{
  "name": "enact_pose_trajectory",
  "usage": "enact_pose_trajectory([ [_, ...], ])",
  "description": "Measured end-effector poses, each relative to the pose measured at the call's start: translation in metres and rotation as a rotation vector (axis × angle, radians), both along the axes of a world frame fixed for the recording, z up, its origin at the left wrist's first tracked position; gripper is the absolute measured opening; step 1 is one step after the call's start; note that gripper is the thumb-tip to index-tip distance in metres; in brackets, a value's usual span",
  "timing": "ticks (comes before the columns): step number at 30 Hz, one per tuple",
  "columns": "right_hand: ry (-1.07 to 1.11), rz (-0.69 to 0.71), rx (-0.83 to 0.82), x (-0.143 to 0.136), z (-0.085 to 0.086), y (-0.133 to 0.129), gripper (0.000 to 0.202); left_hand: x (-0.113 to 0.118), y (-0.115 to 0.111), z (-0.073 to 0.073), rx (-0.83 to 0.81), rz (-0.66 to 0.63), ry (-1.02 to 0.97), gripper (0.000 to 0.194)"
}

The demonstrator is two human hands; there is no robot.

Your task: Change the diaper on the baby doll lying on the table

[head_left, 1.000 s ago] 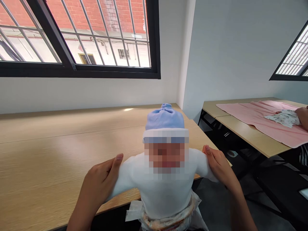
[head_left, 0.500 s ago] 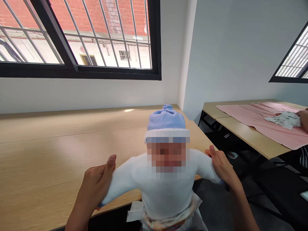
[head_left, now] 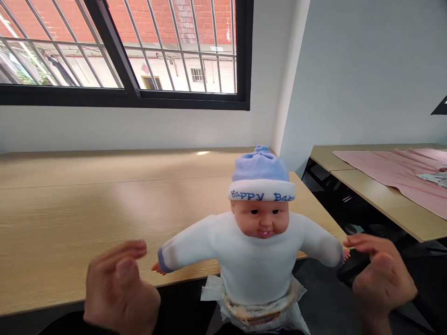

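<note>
Head cam: soft white-suited baby doll in a blue knit cap [head_left: 260, 232] sits upright at the wooden desk [head_left: 87, 209] edge. Left hand [head_left: 118, 291] and right hand [head_left: 380, 274] hover open, empty, beside its sleeves. Looks light and squishy, so I'd grab the torso.

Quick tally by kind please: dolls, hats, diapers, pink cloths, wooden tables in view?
Baby doll in white top: 1
Light blue knit hat: 1
Diaper on doll: 1
Pink cloth: 1
Light wooden tables: 2
Total: 6
</note>
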State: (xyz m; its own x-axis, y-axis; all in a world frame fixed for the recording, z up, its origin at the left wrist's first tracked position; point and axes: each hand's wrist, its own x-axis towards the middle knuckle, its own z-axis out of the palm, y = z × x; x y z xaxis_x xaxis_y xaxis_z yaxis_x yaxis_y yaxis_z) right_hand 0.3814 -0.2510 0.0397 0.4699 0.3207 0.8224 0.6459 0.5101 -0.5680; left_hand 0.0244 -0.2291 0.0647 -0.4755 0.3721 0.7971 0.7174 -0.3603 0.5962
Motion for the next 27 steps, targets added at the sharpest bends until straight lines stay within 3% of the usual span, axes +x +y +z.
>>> enact_pose_trajectory([
  [3, 0.021, 0.135, -0.015, -0.029, -0.019, -0.020, 0.037, 0.027, -0.019, -0.024, 0.181, -0.169, 0.125, 0.020],
  [7, -0.046, 0.300, -0.395, -0.059, -0.041, -0.034, 0.032, 0.053, -0.033, -0.059, -0.006, -0.442, 0.191, 0.020],
  [10, -0.062, 0.390, -0.463, -0.065, -0.047, -0.035, 0.025, 0.058, -0.038, -0.075, -0.103, -0.498, 0.129, 0.021],
  [17, -0.063, 0.415, -0.459, -0.052, -0.049, -0.035, 0.015, 0.045, -0.044, -0.088, -0.214, -0.572, -0.007, 0.021],
  [22, -0.110, 0.432, -0.511, -0.043, -0.050, -0.029, 0.011, 0.039, -0.044, -0.095, -0.372, -0.718, -0.126, 0.026],
  [27, -0.124, 0.441, -0.599, -0.042, -0.059, -0.024, 0.018, 0.046, -0.047, -0.109, -0.446, -0.729, -0.329, 0.052],
])
